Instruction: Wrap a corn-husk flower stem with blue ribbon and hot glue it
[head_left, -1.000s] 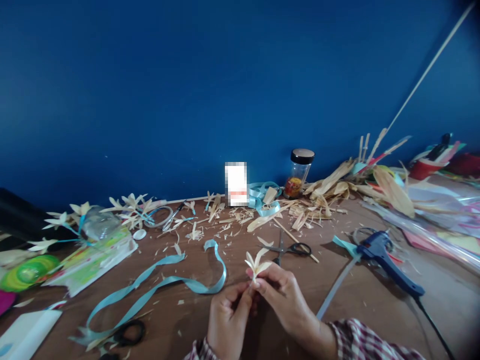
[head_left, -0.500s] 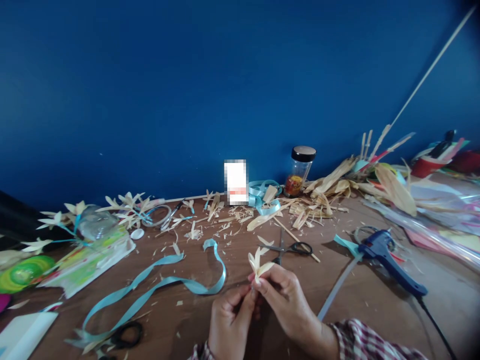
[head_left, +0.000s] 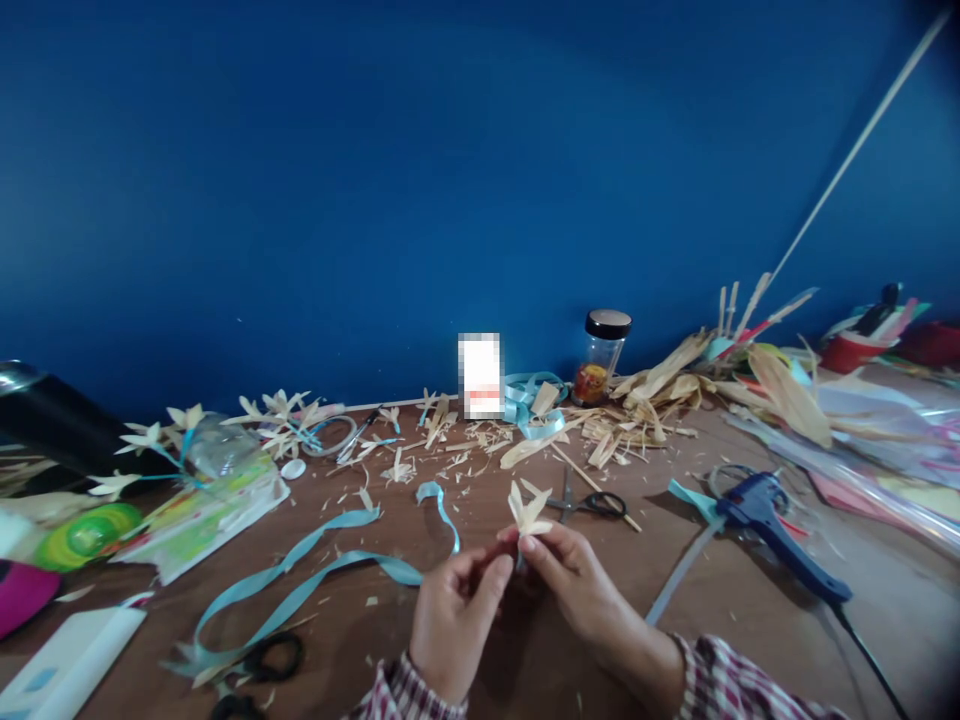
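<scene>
A small cream flower of dried corn husk (head_left: 528, 508) stands upright between my hands, petals spread at the top. My right hand (head_left: 589, 585) pinches its base between thumb and fingers. Close beside it, my left hand (head_left: 459, 620) is closed with the thumb against the fingers at the flower's lower end, where a bit of bluish stem shows; its fingertips are partly hidden. Just beyond the flower lie black-handled scissors (head_left: 600, 504). A light blue ribbon (head_left: 300, 548) loops across the table left of my hands, passing behind my left hand.
A blue glue gun (head_left: 772, 530) lies at right, its cord running toward the front. More scissors (head_left: 274, 657) rest at front left. Finished husk flowers (head_left: 150, 440), husk scraps (head_left: 637, 425) and a lidded jar (head_left: 600, 365) line the back, by the blue wall (head_left: 375, 200).
The view has shifted, bringing more of the left side in. The flower has turned in my fingers and its petals look more spread. Both hands stay closed at its base.
</scene>
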